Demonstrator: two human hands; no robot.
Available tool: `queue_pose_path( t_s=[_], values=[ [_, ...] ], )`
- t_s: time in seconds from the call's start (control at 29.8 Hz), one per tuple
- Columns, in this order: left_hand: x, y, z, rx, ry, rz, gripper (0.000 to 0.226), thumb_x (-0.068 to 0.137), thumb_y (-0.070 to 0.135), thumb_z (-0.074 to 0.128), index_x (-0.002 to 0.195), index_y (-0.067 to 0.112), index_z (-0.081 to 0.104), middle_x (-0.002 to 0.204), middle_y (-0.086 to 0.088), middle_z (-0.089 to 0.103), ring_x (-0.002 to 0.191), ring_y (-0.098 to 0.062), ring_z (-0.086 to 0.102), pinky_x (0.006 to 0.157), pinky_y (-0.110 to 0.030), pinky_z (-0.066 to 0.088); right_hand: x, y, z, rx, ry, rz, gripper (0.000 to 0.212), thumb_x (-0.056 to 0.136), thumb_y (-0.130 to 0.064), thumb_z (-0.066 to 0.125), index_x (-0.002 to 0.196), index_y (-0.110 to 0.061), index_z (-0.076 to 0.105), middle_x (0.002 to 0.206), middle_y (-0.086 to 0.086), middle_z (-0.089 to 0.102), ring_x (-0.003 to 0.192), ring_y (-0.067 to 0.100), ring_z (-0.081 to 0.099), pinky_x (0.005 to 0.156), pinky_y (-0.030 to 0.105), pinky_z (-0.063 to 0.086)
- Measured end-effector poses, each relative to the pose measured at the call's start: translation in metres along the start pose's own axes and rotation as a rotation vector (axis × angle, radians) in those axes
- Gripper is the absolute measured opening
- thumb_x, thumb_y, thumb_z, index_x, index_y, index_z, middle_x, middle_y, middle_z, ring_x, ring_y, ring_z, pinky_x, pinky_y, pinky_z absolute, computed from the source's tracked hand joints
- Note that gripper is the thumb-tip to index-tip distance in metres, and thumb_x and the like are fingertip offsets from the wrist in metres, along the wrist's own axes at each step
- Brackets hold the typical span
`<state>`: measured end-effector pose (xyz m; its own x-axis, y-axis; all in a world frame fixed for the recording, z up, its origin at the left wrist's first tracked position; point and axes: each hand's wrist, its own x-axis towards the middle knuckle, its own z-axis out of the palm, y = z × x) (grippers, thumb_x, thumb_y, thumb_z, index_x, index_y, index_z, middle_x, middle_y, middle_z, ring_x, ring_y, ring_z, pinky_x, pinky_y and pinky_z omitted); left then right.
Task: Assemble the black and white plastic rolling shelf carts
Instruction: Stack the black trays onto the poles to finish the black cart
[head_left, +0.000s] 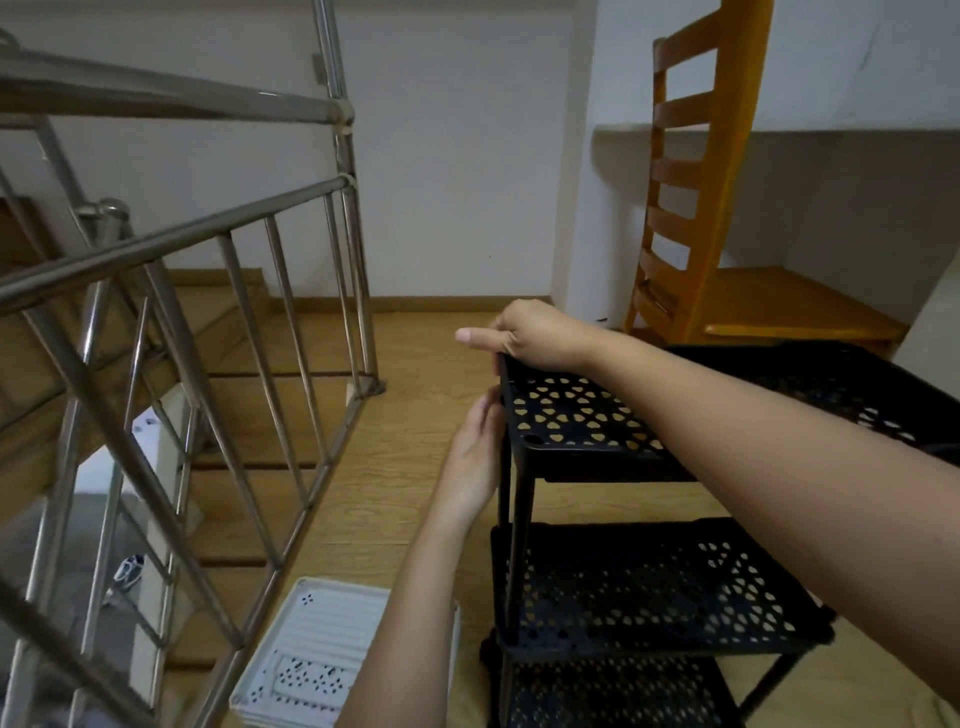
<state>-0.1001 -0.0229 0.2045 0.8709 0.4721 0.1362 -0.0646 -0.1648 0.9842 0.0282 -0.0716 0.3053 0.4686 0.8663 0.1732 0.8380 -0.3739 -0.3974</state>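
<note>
The right hand (530, 332) reaches across from the right and grips the far left corner of the top shelf (561, 415) of the black cart (670, 644). Its fingers are curled down over the rim, and one digit sticks straight out to the left, free of the plastic. Just below it and a little nearer the person, the left hand (472, 457) comes up from the bottom of the view. Its palm is turned toward the cart and its fingers lie fairly straight, pointing upward against the corner post (504, 519) and the shelf's side. The thumb is hidden, so I cannot tell whether this hand is gripping the post or only touching it. The cart stands upright on the wooden floor (389, 467), to the right of the left hand and under the right forearm. Its middle shelf (623, 587) and bottom shelf (597, 696) sit below the top one, and all three are pierced with small heart-like holes. A white shelf (311, 639) lies flat on the floor below the left hand, partly covered by the left forearm. A steel railing (171, 239) runs to the left of both hands, with wooden stairs (244, 364) dropping away behind it. Beyond the right hand, an orange-brown wooden chair (691, 171) stands tucked under a white ledge.
</note>
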Motion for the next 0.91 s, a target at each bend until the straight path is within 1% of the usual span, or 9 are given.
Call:
queue_pose_path(
  t_s=[0.13, 0.24, 0.34, 0.44, 0.47, 0.57, 0.64, 0.77, 0.91],
  values=[
    [0.012, 0.000, 0.021, -0.467, -0.025, -0.123, 0.031, 0.101, 0.028, 0.037, 0.119, 0.010, 0.055, 0.095, -0.002, 0.062, 0.079, -0.011, 0.062, 0.062, -0.020, 0.052, -0.001, -0.002, 0.002, 0.042, 0.014, -0.022, 0.073, 0.085, -0.063, 0.048, 0.078, 0.008, 0.065, 0.066, 0.012, 0.060, 0.072, 0.028, 0.064, 0.086, 0.041, 0.050],
    [0.013, -0.005, 0.026, -0.580, -0.029, -0.185, 0.032, 0.100, 0.037, 0.036, 0.111, 0.015, 0.056, 0.089, -0.002, 0.058, 0.070, -0.011, 0.059, 0.054, -0.018, 0.049, -0.001, -0.003, 0.004, 0.077, -0.009, -0.008, 0.075, 0.083, -0.063, 0.051, 0.080, 0.011, 0.062, 0.064, 0.009, 0.052, 0.065, 0.025, 0.055, 0.082, 0.040, 0.050],
    [0.013, -0.003, 0.027, -0.514, -0.016, -0.122, 0.033, 0.096, 0.045, 0.040, 0.108, 0.019, 0.057, 0.096, -0.002, 0.062, 0.076, -0.009, 0.064, 0.061, -0.019, 0.052, -0.003, -0.004, 0.004, 0.104, -0.020, -0.007, 0.065, 0.086, -0.060, 0.050, 0.074, 0.002, 0.064, 0.063, 0.008, 0.053, 0.063, 0.021, 0.054, 0.076, 0.036, 0.048],
    [0.008, 0.000, 0.025, -0.504, -0.005, -0.051, 0.082, 0.058, 0.079, 0.062, 0.114, 0.019, 0.056, 0.101, 0.001, 0.067, 0.093, -0.012, 0.065, 0.081, -0.027, 0.053, -0.004, -0.004, 0.006, 0.064, -0.029, -0.008, 0.053, 0.093, -0.053, 0.044, 0.063, -0.013, 0.060, 0.060, -0.002, 0.058, 0.061, 0.011, 0.056, 0.072, 0.028, 0.044],
    [0.007, -0.001, 0.025, -0.479, -0.014, -0.032, 0.081, 0.059, 0.079, 0.062, 0.114, 0.020, 0.055, 0.103, 0.001, 0.067, 0.098, -0.013, 0.064, 0.086, -0.029, 0.050, -0.005, -0.004, 0.006, 0.046, -0.045, -0.007, 0.053, 0.096, -0.051, 0.041, 0.063, -0.015, 0.060, 0.061, -0.004, 0.059, 0.062, 0.009, 0.057, 0.072, 0.026, 0.043],
    [0.006, -0.002, 0.024, -0.416, -0.048, 0.057, 0.023, 0.100, 0.036, 0.037, 0.107, 0.025, 0.056, 0.104, 0.005, 0.064, 0.098, -0.008, 0.061, 0.087, -0.020, 0.048, -0.006, -0.001, 0.005, 0.020, -0.113, 0.017, 0.059, 0.099, -0.050, 0.032, 0.073, -0.007, 0.064, 0.072, 0.002, 0.061, 0.073, 0.016, 0.058, 0.078, 0.033, 0.043],
    [0.007, -0.006, 0.023, -0.391, -0.029, 0.059, 0.026, 0.102, 0.022, 0.033, 0.098, 0.026, 0.059, 0.094, 0.010, 0.065, 0.089, -0.001, 0.061, 0.079, -0.015, 0.048, -0.006, 0.001, 0.004, -0.024, -0.149, 0.050, 0.057, 0.099, -0.052, 0.028, 0.073, -0.013, 0.060, 0.075, 0.000, 0.056, 0.079, 0.019, 0.055, 0.081, 0.033, 0.041],
    [0.007, 0.001, 0.023, -0.382, -0.040, 0.022, 0.026, 0.102, 0.025, 0.034, 0.098, 0.027, 0.059, 0.094, 0.010, 0.065, 0.090, -0.001, 0.061, 0.081, -0.016, 0.048, -0.004, 0.004, 0.005, -0.078, -0.157, 0.135, 0.050, 0.095, -0.062, 0.025, 0.069, -0.027, 0.050, 0.090, 0.000, 0.054, 0.090, 0.017, 0.049, 0.090, 0.033, 0.037],
    [-0.010, 0.008, 0.016, -0.254, -0.005, 0.016, 0.033, 0.103, 0.029, 0.032, 0.128, 0.025, 0.052, 0.120, 0.013, 0.054, 0.117, -0.005, 0.047, 0.093, -0.019, 0.037, -0.006, 0.002, 0.001, -0.007, -0.158, 0.118, 0.058, 0.093, -0.062, 0.029, 0.083, -0.015, 0.061, 0.085, 0.001, 0.060, 0.083, 0.015, 0.056, 0.089, 0.034, 0.040]
  ],
)
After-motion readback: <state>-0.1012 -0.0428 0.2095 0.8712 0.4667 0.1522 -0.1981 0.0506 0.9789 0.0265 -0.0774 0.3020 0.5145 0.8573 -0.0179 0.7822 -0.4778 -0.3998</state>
